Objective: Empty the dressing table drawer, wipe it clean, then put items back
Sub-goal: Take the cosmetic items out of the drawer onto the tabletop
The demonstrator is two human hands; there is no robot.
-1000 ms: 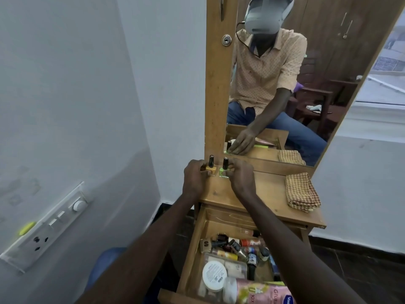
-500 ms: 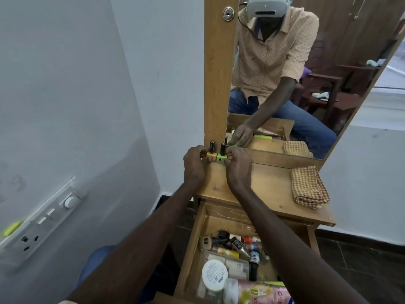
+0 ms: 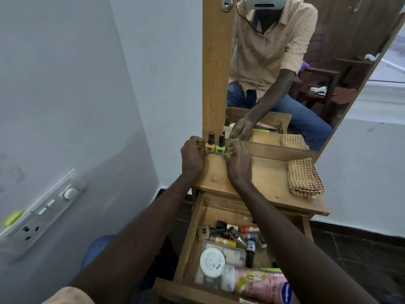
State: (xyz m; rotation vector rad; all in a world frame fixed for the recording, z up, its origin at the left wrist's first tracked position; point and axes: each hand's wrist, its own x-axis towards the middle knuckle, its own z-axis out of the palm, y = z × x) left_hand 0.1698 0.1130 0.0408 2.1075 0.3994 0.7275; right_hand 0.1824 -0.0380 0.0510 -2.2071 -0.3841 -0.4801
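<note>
Two small nail polish bottles stand side by side at the back left of the dressing table top (image 3: 267, 181), against the mirror frame: a yellow bottle (image 3: 209, 147) and a green bottle (image 3: 220, 148), both with black caps. My left hand (image 3: 192, 156) pinches the yellow one and my right hand (image 3: 237, 160) pinches the green one. Below, the wooden drawer (image 3: 186, 242) is pulled out. It holds several cosmetics: small bottles, a white round jar (image 3: 212, 262) and a pink tube (image 3: 260, 284).
A folded checked cloth (image 3: 305, 178) lies on the right of the table top. The tall mirror (image 3: 306, 62) rises behind and reflects the person. A grey wall with a switch and socket panel (image 3: 41, 212) is on the left. Dark floor lies to the right.
Both hands slid the two bottles back and together; they now touch each other against the mirror frame. The camera tilted slightly.
</note>
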